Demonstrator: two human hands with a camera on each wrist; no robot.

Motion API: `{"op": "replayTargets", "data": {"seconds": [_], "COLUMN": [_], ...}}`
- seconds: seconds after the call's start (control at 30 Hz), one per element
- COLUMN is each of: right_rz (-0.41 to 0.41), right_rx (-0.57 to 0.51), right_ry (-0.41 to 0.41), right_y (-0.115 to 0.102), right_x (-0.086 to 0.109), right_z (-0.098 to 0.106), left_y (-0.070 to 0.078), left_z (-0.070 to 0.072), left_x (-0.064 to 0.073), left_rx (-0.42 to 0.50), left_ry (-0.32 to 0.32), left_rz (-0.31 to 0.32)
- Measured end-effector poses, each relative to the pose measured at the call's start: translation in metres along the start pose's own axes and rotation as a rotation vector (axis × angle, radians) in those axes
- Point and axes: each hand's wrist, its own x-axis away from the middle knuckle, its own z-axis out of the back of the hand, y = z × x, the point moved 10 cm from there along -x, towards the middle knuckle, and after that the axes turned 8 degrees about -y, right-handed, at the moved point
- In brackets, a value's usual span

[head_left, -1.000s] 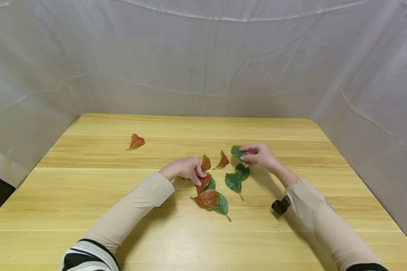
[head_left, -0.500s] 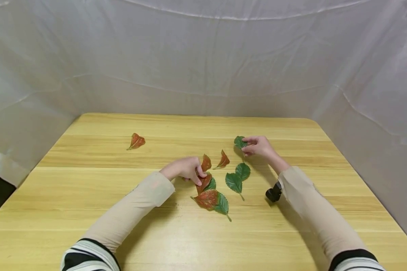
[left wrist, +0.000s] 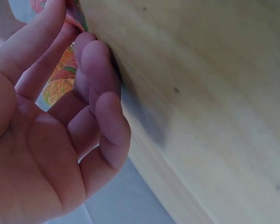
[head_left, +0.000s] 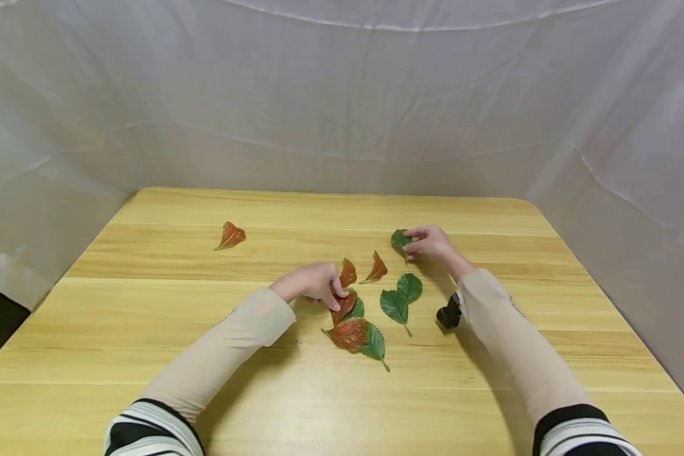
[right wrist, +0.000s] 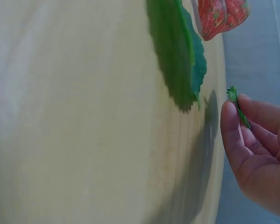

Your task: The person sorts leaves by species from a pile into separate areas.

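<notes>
My left hand [head_left: 313, 283] rests low over the table's middle, thumb and forefinger pinching a red leaf [head_left: 342, 310] whose lower part overlaps a green leaf [head_left: 355, 310]. In the left wrist view, the other fingers of the left hand [left wrist: 60, 121] are bent and a bit of red leaf [left wrist: 73, 16] shows at the fingertips. Farther back and right, my right hand [head_left: 431, 244] pinches a green leaf [head_left: 399, 239] between thumb and fingers. The right wrist view shows that green leaf [right wrist: 243, 115] edge-on in the right hand [right wrist: 259, 144], above the tabletop.
Two overlapping green leaves [head_left: 394, 306] lie between the hands. Two small red leaves [head_left: 375, 268] lie near the left fingertips. Nearest me, a red leaf [head_left: 349, 335] overlaps a green one [head_left: 373, 344]. A lone red leaf [head_left: 232, 235] lies far left. Pale sheeting [head_left: 342, 126] surrounds the table.
My right hand has carried its green leaf away from the two overlapping green leaves, toward the table's far side. My left hand has stayed in place on the red leaf.
</notes>
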Motion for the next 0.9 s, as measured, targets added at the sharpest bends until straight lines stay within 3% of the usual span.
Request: {"op": "replayTargets", "data": {"seconds": [0.37,0.7,0.9], "right_rz": [-0.035,-0.026,0.02], "right_rx": [0.05,0.135,0.183], "right_ry": [0.014,0.06,0.062], "right_y": [0.014,0.007,0.001], "right_x": [-0.01,0.001,0.011], "right_z": [0.001,0.007,0.008], "left_y": [0.002,0.002,0.004], "left_z": [-0.002,-0.002,-0.002], "left_x": [0.002,0.001,0.001], "left_rx": [0.014,-0.006,-0.008], "left_ry": [-0.004,-0.001,-0.006], "left_rz": [0.002,0.003,-0.001]}}
